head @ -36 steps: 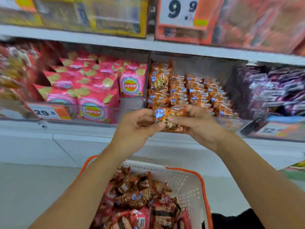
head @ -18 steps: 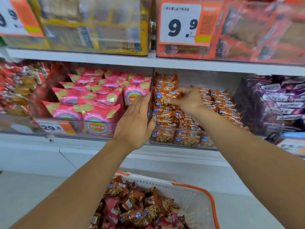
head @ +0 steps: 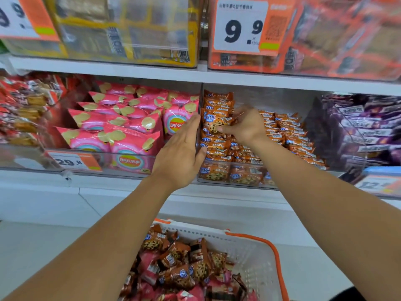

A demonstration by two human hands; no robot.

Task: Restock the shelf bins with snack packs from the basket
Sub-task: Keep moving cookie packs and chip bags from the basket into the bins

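Across the middle of the frame runs the white shelf (head: 152, 71), its clear bins packed side by side. Left of centre, the bin of pink crisp bags (head: 121, 127) sits just beside the cookie bin (head: 236, 179), a dark divider (head: 199, 118) between them; purple packs (head: 366, 131) fill the bin at the right edge. At the bottom centre, your white basket (head: 256, 253) with orange rim holds a heap of brown and pink snack packs (head: 180, 270). Your left hand (head: 181, 157) lies with straight, closed-up fingers flat against the divider, holding nothing. Your right hand (head: 246, 126), just right of centre, pinches an orange cookie pack (head: 217, 124) between thumb and curled fingers, at the left stack inside the cookie bin. A 9.9 price tag (head: 240, 27) hangs at upper centre.
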